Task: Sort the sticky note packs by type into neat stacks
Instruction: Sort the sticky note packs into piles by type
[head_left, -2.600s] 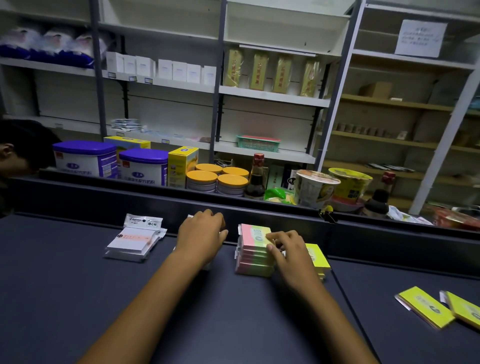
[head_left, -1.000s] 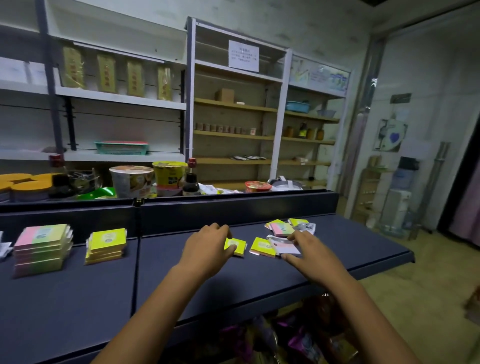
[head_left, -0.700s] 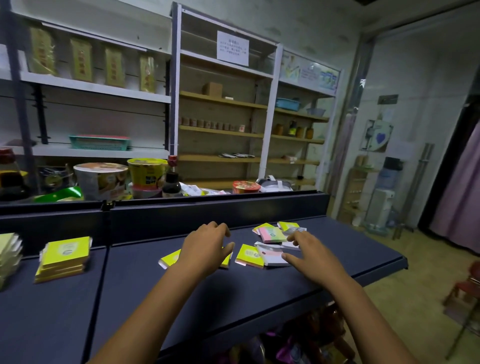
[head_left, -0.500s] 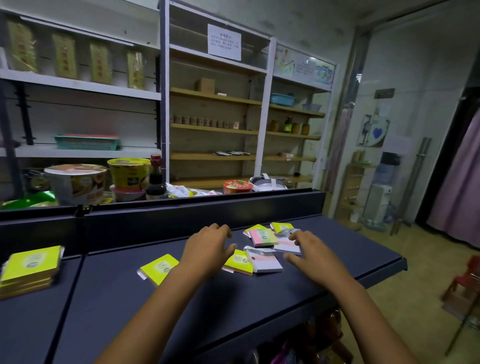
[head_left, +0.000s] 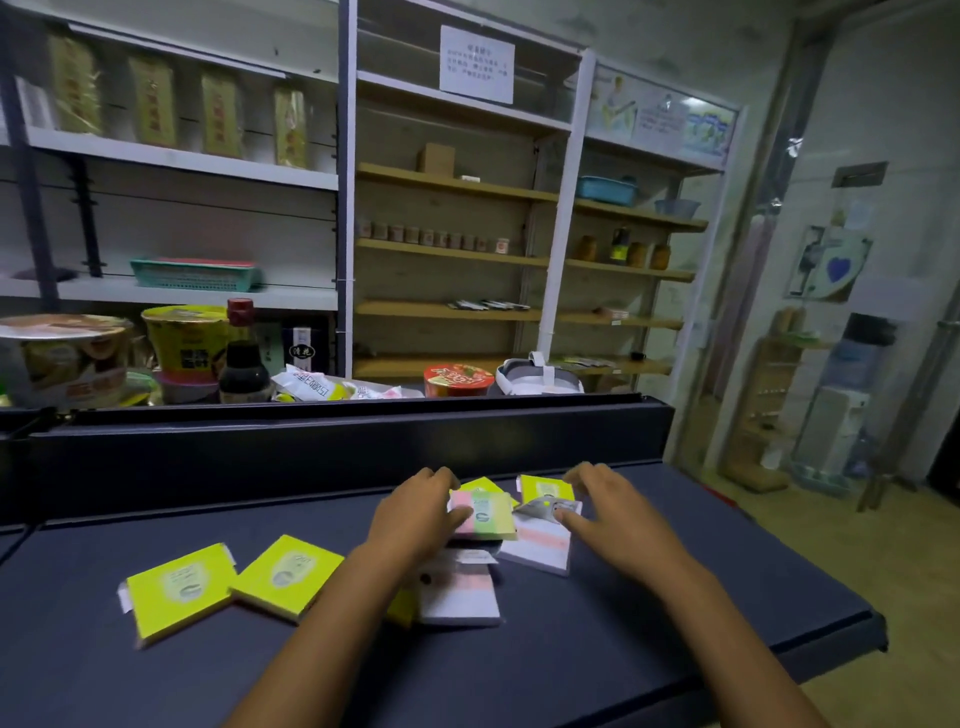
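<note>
Loose sticky note packs lie on the dark counter (head_left: 649, 639). Two yellow packs (head_left: 179, 590) (head_left: 288, 574) sit side by side at the left. My left hand (head_left: 415, 514) grips a pink-and-green pack (head_left: 488, 517), thumb on its face and fingers curled over its far edge. Below it lies a white pack with a pink stripe (head_left: 460, 592). A second white pack (head_left: 540, 548) lies to the right; my right hand (head_left: 608, 514), fingers spread, touches its crumpled wrapper end. Another yellow pack (head_left: 545, 488) lies behind, and one more is partly hidden under my left forearm.
A raised dark ledge (head_left: 332, 447) bounds the counter's far side. Behind it stand instant noodle cups (head_left: 62, 358), a dark sauce bottle (head_left: 241, 358) and a red bowl (head_left: 457, 379). Shelving fills the back wall. The counter ends at the right (head_left: 878, 629), with floor beyond.
The view has swung right, away from the finished stacks. Two yellow packs slid left across the counter. My left hand reached forward and took hold of the pink-and-green pack; my right moved onto the white pack.
</note>
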